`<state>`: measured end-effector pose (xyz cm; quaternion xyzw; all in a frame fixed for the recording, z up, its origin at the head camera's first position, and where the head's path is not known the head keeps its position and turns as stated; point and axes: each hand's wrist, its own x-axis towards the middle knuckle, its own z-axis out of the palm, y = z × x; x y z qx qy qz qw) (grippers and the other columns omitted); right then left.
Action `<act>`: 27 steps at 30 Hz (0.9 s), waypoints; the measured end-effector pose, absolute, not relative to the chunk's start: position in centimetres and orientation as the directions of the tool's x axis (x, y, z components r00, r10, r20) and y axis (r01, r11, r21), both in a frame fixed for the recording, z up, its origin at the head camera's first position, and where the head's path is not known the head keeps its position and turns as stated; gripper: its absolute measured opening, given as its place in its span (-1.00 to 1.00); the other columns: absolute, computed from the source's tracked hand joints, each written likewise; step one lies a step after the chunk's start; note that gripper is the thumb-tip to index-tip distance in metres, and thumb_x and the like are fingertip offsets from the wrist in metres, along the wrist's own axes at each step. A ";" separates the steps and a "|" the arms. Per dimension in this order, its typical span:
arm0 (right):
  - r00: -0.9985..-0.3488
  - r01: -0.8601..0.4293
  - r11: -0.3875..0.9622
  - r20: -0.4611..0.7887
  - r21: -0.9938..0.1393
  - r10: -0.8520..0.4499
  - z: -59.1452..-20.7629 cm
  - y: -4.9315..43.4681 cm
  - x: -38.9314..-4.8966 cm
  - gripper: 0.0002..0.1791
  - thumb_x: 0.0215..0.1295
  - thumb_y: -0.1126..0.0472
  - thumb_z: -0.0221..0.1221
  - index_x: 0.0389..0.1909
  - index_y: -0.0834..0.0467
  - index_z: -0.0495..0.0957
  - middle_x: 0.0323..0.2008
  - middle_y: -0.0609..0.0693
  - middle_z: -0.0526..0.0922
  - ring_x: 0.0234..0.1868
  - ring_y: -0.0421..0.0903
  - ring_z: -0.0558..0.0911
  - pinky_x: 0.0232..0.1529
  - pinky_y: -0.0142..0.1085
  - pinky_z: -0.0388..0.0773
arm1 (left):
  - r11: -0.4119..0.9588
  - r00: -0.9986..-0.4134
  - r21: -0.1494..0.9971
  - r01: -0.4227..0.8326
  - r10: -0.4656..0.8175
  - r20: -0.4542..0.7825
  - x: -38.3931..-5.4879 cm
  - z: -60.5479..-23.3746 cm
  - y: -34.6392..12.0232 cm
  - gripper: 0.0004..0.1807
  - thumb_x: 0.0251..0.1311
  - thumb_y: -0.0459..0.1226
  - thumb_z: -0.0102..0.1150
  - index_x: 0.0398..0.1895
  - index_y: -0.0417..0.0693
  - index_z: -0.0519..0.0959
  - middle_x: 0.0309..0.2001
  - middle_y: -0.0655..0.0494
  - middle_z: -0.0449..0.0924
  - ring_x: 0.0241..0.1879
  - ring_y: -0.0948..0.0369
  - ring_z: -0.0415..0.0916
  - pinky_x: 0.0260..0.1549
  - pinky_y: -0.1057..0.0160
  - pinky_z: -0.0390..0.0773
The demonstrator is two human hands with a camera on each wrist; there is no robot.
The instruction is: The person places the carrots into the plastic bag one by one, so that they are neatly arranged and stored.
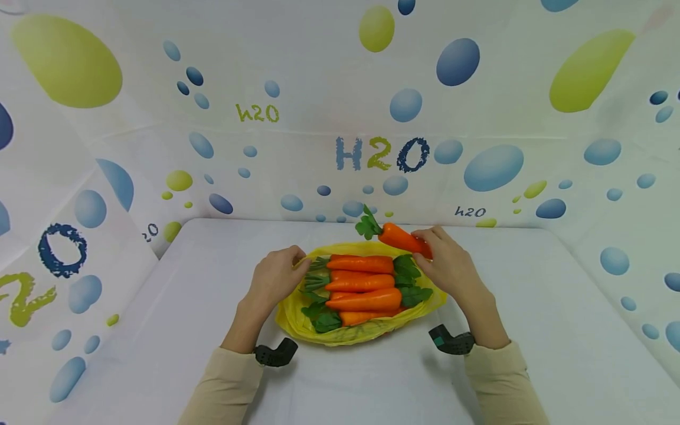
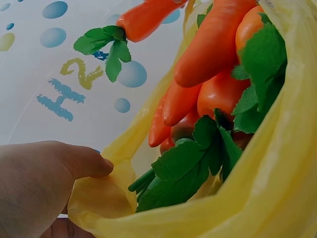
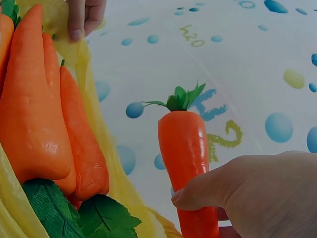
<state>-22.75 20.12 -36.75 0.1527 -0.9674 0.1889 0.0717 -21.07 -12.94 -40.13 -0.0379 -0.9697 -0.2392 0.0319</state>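
Observation:
A yellow plastic bag [image 1: 340, 340] lies open on the table, its mouth spread around several orange carrots [image 1: 363, 300] with green leaves, stacked side by side. My left hand [image 1: 277, 274] pinches the bag's left rim between thumb and fingers, as the left wrist view shows at the yellow film [image 2: 99, 198]. My right hand [image 1: 448, 260] grips one carrot [image 3: 184, 144] near its narrow end, above the bag's far right rim. Its leafy top [image 1: 368, 224] points up and left, over the far edge of the bag.
A white cloth covers the table [image 1: 340, 389]. Behind it rises a white backdrop [image 1: 319, 82] printed with blue and green spots and H2O lettering. Dark wrist cameras [image 1: 276, 353] sit on both wrists, close to the bag's near side.

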 end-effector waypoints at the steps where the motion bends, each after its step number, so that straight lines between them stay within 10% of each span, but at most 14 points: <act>1: -0.943 -0.323 0.881 0.194 -0.345 -0.270 -36.7 20.1 -22.7 -0.52 0.35 0.20 0.23 0.27 0.18 0.46 0.12 0.17 0.52 0.00 0.11 0.55 0.08 0.07 0.63 | 0.883 -0.995 0.460 0.088 0.058 0.080 -21.1 -40.1 -12.9 -0.65 0.38 -0.06 0.12 -0.02 -0.13 0.64 -0.16 -0.01 0.75 -0.36 0.15 0.55 -0.22 0.12 0.68; 27: -0.928 -0.362 0.868 0.219 -0.339 -0.301 -36.6 19.6 -22.8 -0.54 0.35 0.21 0.23 0.25 0.17 0.48 0.13 0.14 0.55 0.00 0.09 0.57 0.07 0.05 0.64 | 0.884 -0.995 0.459 0.088 0.057 0.080 -21.0 -40.0 -12.8 -0.63 0.38 -0.04 0.11 -0.01 -0.13 0.65 -0.19 -0.02 0.75 -0.35 0.14 0.57 -0.21 0.09 0.69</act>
